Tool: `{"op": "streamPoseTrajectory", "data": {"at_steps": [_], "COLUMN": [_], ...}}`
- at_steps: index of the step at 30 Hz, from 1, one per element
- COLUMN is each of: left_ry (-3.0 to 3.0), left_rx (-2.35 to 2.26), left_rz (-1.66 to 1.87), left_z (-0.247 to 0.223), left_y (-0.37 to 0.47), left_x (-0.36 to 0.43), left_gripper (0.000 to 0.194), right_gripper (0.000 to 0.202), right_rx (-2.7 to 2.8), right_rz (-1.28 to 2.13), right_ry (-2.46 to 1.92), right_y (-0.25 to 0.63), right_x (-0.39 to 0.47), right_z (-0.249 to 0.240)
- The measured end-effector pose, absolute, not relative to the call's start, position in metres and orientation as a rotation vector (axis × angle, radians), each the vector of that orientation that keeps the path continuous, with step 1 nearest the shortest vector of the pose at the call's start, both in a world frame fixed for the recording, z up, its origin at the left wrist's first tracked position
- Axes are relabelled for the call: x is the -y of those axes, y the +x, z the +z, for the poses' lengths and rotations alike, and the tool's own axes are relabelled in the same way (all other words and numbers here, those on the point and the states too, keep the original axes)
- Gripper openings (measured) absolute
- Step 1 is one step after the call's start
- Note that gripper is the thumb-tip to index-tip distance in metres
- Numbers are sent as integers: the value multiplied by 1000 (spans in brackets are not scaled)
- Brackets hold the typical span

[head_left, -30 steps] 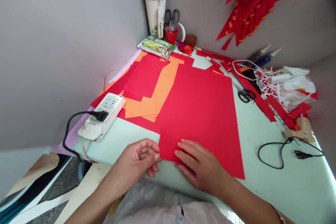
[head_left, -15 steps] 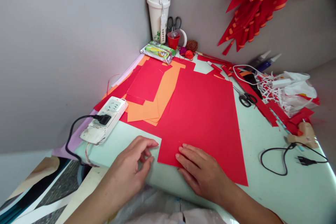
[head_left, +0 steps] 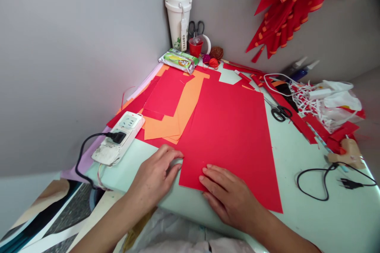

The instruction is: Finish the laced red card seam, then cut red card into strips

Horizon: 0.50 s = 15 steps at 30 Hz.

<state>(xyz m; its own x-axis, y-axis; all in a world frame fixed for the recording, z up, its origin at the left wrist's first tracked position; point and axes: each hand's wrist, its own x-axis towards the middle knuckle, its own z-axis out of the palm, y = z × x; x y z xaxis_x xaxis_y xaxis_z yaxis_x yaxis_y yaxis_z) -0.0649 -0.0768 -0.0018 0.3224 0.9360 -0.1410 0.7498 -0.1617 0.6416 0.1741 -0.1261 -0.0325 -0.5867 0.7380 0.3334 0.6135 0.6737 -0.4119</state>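
A large red sheet of paper [head_left: 231,126] lies flat on the pale green table [head_left: 311,221], its near edge close to the table's front edge. My right hand [head_left: 227,191] rests on the sheet's near part, fingers spread and holding nothing. At the sheet's left edge is my left hand [head_left: 158,172], its fingertips curved toward the edge with a gap between thumb and forefinger. Left of the big sheet, orange paper [head_left: 162,127] and a smaller red piece [head_left: 166,93] overlap.
A power strip [head_left: 118,138] with a black plug sits at the left. Scissors [head_left: 279,111], a glue gun [head_left: 347,153] with its cable, and white shreds lie at the right. Behind stand a white cup [head_left: 178,19] and a green packet [head_left: 179,61].
My left hand has moved up and right, to the red sheet's left edge. My right hand stays on the paper. The view has shifted slightly.
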Motion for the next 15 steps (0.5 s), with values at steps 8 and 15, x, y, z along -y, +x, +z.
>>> {"op": "streamPoseTrajectory", "data": {"at_steps": [8,15], "left_ry": [1995,1996], "left_rx": [-1465,-1471], "left_rz": [394,369], "left_z": [-3,-1], "left_y": [-64,-63], "left_x": [72,70], "left_gripper": [19,17], "right_gripper": [32,32], "right_rx": [2376,2373], "right_rz": [384,398], "right_ry": [-1050,-1046], "right_y": [175,176], "right_x": [125,125], "right_z": [-31,-32]}}
